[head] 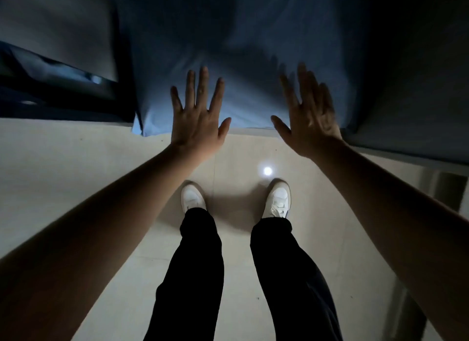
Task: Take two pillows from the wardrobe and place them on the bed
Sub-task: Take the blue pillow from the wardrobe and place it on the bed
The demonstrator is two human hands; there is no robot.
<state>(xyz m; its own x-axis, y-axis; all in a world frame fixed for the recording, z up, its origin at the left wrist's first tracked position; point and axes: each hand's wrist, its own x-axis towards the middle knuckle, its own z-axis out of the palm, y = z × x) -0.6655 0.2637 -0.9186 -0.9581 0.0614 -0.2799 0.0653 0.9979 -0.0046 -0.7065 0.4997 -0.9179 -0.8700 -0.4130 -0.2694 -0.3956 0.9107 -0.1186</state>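
I stand in a dim room facing a bed [248, 48] covered with a blue sheet that hangs down to the floor. My left hand [196, 120] is stretched out in front of the sheet's lower edge, fingers spread, holding nothing. My right hand [308, 120] is held out the same way, slightly blurred, fingers apart and empty. No pillow and no wardrobe is in view.
A dark piece of furniture [63, 69] with a pale top stands to the left of the bed. The pale tiled floor [76, 175] lies below, with a bright light reflection [267, 171]. My white shoes [193, 197] and black trousers are at the bottom centre.
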